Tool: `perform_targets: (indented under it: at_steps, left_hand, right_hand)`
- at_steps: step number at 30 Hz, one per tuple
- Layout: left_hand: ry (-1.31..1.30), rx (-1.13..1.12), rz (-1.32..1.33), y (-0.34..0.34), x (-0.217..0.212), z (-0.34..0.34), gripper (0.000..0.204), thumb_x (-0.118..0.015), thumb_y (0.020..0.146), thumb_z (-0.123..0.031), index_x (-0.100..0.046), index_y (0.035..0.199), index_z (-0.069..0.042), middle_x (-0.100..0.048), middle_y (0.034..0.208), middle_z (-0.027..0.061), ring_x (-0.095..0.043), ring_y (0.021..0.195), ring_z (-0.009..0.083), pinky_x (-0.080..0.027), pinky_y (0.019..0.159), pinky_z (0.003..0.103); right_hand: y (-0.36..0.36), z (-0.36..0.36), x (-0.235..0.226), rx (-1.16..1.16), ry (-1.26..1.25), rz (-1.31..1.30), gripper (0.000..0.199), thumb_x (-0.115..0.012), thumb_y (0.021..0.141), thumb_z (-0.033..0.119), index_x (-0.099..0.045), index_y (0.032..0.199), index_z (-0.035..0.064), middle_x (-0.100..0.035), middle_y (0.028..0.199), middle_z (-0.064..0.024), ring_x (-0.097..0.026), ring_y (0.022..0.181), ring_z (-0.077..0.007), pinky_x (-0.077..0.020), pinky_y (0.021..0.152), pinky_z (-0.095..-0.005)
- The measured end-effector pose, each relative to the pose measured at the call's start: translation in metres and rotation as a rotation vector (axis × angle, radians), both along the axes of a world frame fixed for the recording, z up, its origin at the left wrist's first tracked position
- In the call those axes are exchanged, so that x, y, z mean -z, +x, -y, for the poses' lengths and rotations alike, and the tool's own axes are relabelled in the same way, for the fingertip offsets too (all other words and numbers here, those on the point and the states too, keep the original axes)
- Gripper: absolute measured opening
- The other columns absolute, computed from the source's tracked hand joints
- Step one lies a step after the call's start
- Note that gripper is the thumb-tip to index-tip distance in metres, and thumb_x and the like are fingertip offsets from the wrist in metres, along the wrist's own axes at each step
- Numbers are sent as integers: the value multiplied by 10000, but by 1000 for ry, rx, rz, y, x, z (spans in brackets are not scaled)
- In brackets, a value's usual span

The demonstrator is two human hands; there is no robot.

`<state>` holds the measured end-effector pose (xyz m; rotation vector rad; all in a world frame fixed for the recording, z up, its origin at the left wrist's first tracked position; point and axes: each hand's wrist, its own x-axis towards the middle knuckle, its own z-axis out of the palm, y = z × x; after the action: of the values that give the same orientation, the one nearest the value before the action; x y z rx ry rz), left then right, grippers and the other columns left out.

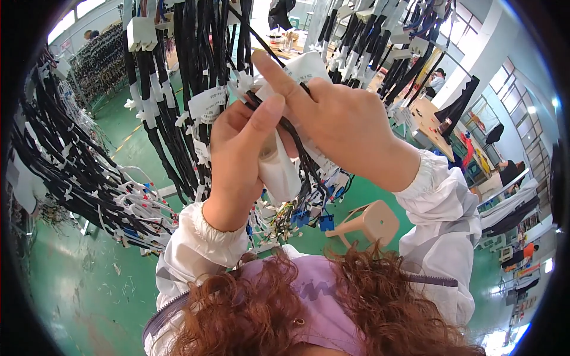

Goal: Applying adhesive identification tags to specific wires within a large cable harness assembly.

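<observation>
Both my hands are raised in front of hanging bundles of black wiring harness (199,53). My left hand (234,148) is closed, its thumb pressed toward a black taped cable (306,157) that runs down between my hands. A white roll (282,178), perhaps of labels, sits against the left palm. My right hand (344,121) is bent over the same cable with its index finger stretched out to the upper left; its other fingers are partly hidden. Behind the fingers shows a white printed sheet (309,64). Another white printed label (208,104) is on the harness beside my left hand.
More harnesses (77,172) with white clips hang at the left, their coloured wire ends low down. A beige plastic stool (371,225) stands on the green floor. At the right are a wooden table (424,118) and other people (438,80) farther off.
</observation>
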<state>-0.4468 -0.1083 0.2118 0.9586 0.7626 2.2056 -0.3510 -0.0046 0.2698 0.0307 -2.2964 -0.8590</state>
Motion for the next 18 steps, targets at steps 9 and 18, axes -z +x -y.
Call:
perform_targets:
  at_steps: [9, 18]
  left_hand:
    - [19, -116, 41, 0, 6, -13, 255, -627, 835, -227, -578, 889, 18, -611, 741, 80, -546, 507, 133, -407, 453, 238]
    - [-54, -204, -34, 2, 16, -2, 249, -618, 844, -219, -586, 936, 10, -597, 726, 49, -540, 512, 109, -383, 448, 205]
  right_hand:
    - [3, -14, -36, -388, -1564, 494, 354, -544, 833, 249, -508, 1095, 13, -511, 654, -8, -418, 433, -47, -302, 394, -195]
    - [-18, -27, -50, -337, -1619, 561, 232, -566, 873, 271, -550, 850, 41, -357, 454, 70, -289, 343, 0, -176, 334, -180]
